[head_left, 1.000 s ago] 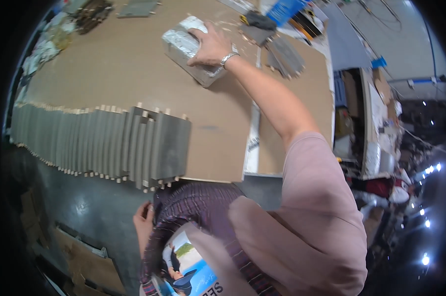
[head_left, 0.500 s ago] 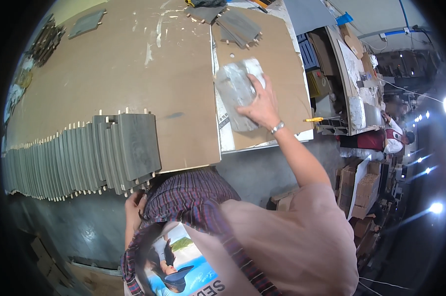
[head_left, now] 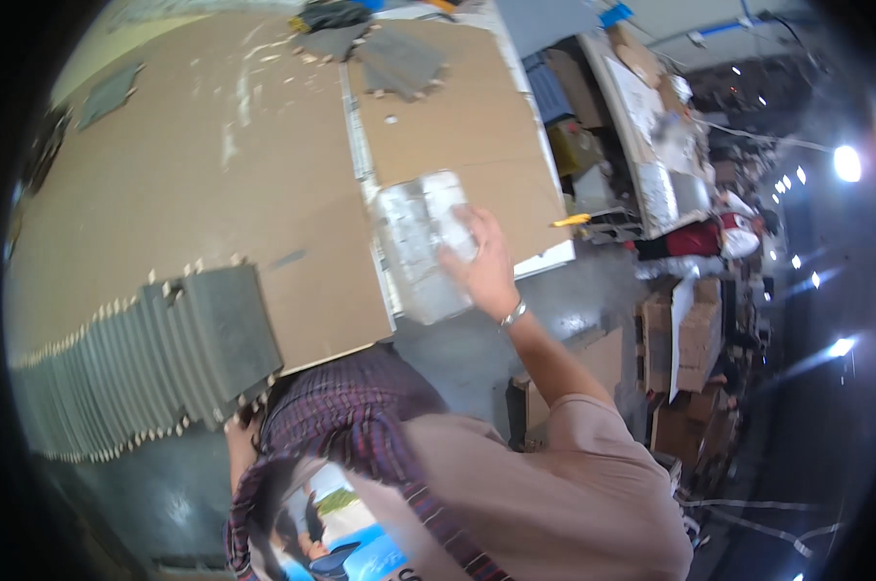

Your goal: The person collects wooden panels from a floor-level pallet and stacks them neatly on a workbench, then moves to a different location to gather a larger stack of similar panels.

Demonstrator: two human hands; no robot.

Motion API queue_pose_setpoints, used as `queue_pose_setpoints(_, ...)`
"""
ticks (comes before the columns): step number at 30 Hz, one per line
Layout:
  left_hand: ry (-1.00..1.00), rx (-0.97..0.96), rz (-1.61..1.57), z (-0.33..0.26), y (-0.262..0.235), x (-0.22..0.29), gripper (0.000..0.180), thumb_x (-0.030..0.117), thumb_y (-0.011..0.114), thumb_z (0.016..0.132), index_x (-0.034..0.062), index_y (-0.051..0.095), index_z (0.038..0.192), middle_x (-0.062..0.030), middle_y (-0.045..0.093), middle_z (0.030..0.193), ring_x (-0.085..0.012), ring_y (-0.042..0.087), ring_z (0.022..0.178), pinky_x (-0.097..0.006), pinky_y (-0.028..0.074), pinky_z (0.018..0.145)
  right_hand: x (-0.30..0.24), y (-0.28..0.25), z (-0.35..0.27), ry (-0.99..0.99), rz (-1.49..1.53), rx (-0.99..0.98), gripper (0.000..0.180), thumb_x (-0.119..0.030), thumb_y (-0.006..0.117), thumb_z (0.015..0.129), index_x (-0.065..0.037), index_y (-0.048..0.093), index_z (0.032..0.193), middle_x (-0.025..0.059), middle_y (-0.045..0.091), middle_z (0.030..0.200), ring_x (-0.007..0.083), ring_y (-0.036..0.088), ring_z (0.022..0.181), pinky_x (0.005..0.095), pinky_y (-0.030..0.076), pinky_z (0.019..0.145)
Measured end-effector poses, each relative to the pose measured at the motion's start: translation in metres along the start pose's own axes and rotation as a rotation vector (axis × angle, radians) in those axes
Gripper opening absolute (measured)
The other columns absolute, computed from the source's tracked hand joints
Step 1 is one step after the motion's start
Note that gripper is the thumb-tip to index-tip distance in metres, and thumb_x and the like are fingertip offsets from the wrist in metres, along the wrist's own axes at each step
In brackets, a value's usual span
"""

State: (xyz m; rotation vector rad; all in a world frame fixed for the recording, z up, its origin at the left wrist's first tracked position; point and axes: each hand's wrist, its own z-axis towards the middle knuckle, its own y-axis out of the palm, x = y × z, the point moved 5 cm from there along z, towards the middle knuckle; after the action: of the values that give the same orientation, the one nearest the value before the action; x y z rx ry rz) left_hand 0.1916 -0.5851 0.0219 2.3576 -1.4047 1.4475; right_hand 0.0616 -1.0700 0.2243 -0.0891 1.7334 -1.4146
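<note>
My right hand (head_left: 482,261) grips the right side of a block-shaped bundle (head_left: 411,242) wrapped in shiny, whitish clear film. The bundle is over the near edge of the brown board, its lower end reaching past that edge. Down by my left hip, my left hand (head_left: 240,433) is close to the near end of a long row of grey slats (head_left: 227,324). These flat pieces stand packed side by side, with pale pegs sticking out of their ends. The fingers of my left hand are mostly hidden and blurred.
Brown sheets (head_left: 167,194) cover the worktable. More grey pegged pieces (head_left: 399,63) lie at its far side, and a single one (head_left: 109,95) at far left. A yellow-handled tool (head_left: 572,221) juts out at the right. Cardboard boxes (head_left: 694,329) and another person (head_left: 694,242) are farther right.
My right hand has drawn the wrapped bundle toward me, from the brown sheet to past the table's near edge. The whole view has shifted a little. My left hand stays near the slats.
</note>
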Motion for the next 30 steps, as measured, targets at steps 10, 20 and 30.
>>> queue_pose_setpoints(10,0.027,-0.007,-0.221,-0.014,-0.023,-0.089,0.028,0.010,0.062,0.083,-0.0071,0.058,0.105,-0.0157,0.065,0.091,-0.0227,0.062,0.085,-0.036,0.048,0.076,0.288,-0.074,0.145,0.439,-0.412,0.235,0.064,-0.034,0.068,0.070,0.003,0.049,0.118,0.0252,0.055,0.114,0.0367,0.051,0.111,0.0414,0.042,0.093)
queue_pose_setpoints(20,-0.265,-0.049,0.081,-0.047,-0.055,-0.093,0.028,0.002,0.056,0.078,-0.0058,0.061,0.104,-0.0166,0.066,0.100,-0.0234,0.061,0.097,-0.031,0.045,0.084,0.269,-0.062,0.149,0.560,-0.632,-0.033,0.079,-0.060,0.066,0.063,-0.003,0.057,0.117,0.0251,0.044,0.125,0.0363,0.049,0.112,0.0421,0.041,0.095)
queue_pose_setpoints(30,-0.192,0.059,-0.033,-0.016,-0.013,-0.093,0.026,0.001,0.063,0.078,-0.0041,0.060,0.104,-0.0138,0.066,0.093,-0.0231,0.063,0.091,-0.032,0.048,0.079,0.312,-0.063,0.156,0.524,-0.657,-0.077,0.078,-0.065,0.060,0.067,-0.009,0.056,0.121,0.0218,0.042,0.132,0.0376,0.041,0.120,0.0417,0.038,0.098)
